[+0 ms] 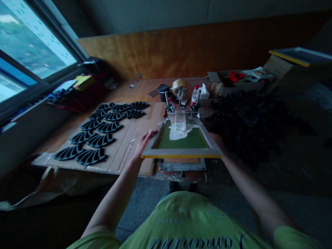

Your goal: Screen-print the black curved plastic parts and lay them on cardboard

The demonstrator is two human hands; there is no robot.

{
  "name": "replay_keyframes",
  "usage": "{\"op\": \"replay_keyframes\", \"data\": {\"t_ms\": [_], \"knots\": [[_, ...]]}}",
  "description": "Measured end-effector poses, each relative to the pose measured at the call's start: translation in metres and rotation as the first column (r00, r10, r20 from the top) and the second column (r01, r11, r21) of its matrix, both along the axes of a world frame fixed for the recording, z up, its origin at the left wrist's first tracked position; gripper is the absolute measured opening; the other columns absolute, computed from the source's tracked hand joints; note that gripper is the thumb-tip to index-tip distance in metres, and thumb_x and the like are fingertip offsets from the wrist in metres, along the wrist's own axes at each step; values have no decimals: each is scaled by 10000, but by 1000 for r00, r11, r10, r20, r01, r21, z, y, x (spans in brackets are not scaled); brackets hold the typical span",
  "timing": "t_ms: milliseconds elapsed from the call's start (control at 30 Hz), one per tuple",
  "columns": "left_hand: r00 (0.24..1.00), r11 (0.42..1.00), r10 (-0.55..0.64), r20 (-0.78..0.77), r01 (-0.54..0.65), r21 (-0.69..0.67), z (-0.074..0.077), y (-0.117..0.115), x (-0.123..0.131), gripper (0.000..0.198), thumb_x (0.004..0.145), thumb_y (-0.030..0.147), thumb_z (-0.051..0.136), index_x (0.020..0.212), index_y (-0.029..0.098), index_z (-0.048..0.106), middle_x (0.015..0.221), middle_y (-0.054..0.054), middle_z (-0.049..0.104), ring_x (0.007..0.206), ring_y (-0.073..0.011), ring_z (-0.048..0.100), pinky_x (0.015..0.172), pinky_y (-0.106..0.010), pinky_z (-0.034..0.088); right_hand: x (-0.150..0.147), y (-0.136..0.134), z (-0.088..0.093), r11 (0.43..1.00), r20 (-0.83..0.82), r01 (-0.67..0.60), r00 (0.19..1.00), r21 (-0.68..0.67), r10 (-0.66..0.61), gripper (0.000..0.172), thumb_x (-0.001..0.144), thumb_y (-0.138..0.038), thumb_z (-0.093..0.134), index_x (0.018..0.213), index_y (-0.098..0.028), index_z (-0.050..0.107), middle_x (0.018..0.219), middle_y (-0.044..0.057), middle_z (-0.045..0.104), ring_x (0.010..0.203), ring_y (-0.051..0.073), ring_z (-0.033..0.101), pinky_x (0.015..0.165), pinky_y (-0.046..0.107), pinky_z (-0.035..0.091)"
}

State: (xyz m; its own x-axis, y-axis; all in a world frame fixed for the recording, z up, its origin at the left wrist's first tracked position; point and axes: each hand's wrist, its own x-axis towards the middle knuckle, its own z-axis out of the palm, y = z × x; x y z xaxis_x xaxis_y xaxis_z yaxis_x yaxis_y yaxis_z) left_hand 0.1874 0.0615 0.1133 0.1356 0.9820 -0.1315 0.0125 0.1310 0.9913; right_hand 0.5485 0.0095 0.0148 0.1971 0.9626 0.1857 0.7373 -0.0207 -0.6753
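A screen printing frame point(182, 152) with a green mesh is raised at its near edge above a small press base point(184, 166). White ink point(177, 134) lies on the mesh, and a clear squeegee block point(180, 119) rests at its far end. My left hand point(145, 141) grips the frame's left side, thumb showing on top. On the right side, my right hand point(217, 141) holds the frame, its fingers mostly hidden in shadow. Hinge clamps point(195, 110) hold the frame's far end.
Several black fan-shaped pieces point(94, 139) lie in rows on cardboard point(132, 145) to the left. A dark heap of pieces point(246, 121) is at the right. Behind the press stand a tape roll point(180, 86), a black jar point(163, 91) and a red-capped bottle point(195, 95). An open box point(220, 86) sits farther right.
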Motion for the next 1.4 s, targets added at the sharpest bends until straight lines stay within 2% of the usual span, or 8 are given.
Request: {"op": "replay_keyframes", "data": {"t_ms": [233,400,567,867,1033,1200,1300,1400], "knots": [[990,970,-81,-118,51,-238,-111,-23,-6,951,731,526,728,1536,202,339,751,4,700,585,-132,621,518,-210,467,-63,52,53,949,313,-235,936,211,162,698,814,-320,741,1444,-203,463,1508,144,401,1376,341,388,1121,548,356],[976,988,-71,-206,40,-148,-148,-18,-7,781,781,512,681,1452,170,473,835,-27,699,690,-146,638,594,-229,495,-107,62,57,946,504,-320,811,-44,298,381,841,-279,716,1183,-142,617,1158,152,631,1117,305,536,973,450,435],[975,987,-111,-195,85,-137,-153,-16,-10,747,795,541,656,1426,171,504,985,-63,721,826,-181,670,692,-258,529,-116,35,36,907,545,-345,726,-240,421,128,902,-271,612,960,-176,676,924,79,695,948,222,594,797,301,447],[968,990,-111,-227,88,-105,-152,-17,-10,675,816,533,643,1378,171,551,1043,-81,737,918,-220,684,749,-297,546,-94,2,40,688,514,-688,514,-232,687,181,848,-75,562,858,-202,691,840,42,693,877,192,585,677,270,402],[973,991,-106,-206,86,-103,-141,-20,-8,687,811,525,648,1376,147,548,1096,-98,730,926,-216,685,773,-292,544,-105,10,38,806,526,-577,648,-133,551,179,860,-82,558,899,-191,695,908,60,704,935,215,581,739,296,426],[984,981,-131,-124,111,-157,-142,-20,-9,718,796,531,664,1396,163,522,1059,-89,737,845,-199,688,697,-277,545,-111,-12,24,776,533,-617,616,-130,580,248,897,-70,497,985,-177,703,997,78,709,980,214,581,791,307,456],[985,979,-126,-114,105,-176,-142,-18,-10,733,784,526,677,1395,157,512,990,-75,741,801,-186,689,672,-269,544,-110,-1,34,786,477,-605,656,-131,585,156,890,-155,605,995,-209,707,958,44,710,973,205,604,782,289,464],[986,974,-132,-99,111,-200,-130,-19,-11,826,759,523,703,1455,168,435,867,-38,733,703,-172,681,599,-256,531,-115,33,57,879,423,-472,784,-72,456,337,873,-256,694,1208,-259,660,1050,27,699,998,198,619,817,286,472]]}}
